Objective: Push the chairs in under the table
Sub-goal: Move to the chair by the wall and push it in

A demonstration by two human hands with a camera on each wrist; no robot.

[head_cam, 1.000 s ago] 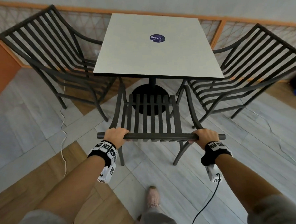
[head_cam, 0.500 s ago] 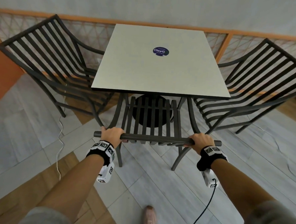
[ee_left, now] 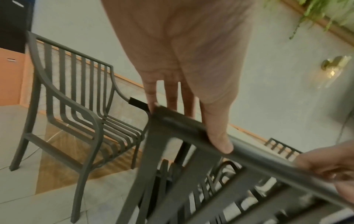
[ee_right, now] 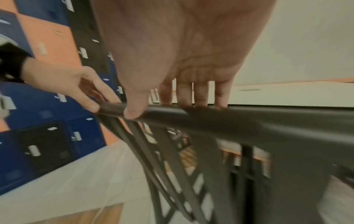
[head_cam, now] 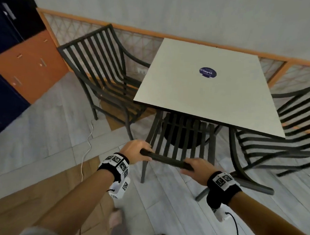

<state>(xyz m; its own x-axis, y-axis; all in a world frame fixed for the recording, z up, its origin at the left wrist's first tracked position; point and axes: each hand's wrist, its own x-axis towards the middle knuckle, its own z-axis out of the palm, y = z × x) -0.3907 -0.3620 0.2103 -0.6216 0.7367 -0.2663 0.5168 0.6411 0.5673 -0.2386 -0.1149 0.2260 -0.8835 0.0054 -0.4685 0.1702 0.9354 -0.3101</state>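
Observation:
The near dark slatted chair (head_cam: 183,136) stands with its seat under the square pale table (head_cam: 205,95). My left hand (head_cam: 136,150) grips the left end of its top rail (head_cam: 166,160). My right hand (head_cam: 196,168) holds the rail near its middle. In the left wrist view my thumb (ee_left: 220,142) lies on the rail's (ee_left: 258,159) near side and my fingers on the far side. The right wrist view shows my thumb (ee_right: 134,112) and fingers on either side of the rail (ee_right: 229,116). The left chair (head_cam: 99,69) and right chair (head_cam: 283,147) stand out from the table.
Blue and orange lockers (head_cam: 27,65) fill the left side. A white cable (head_cam: 87,149) snakes over the floor beside the left chair. A wood-framed lattice railing (head_cam: 136,39) runs along the wall behind the table. My shoe (head_cam: 115,217) is below the hands.
The near chair has gone further in under the table. My view has swung to the left, and my right hand now sits nearer the rail's middle than its right end.

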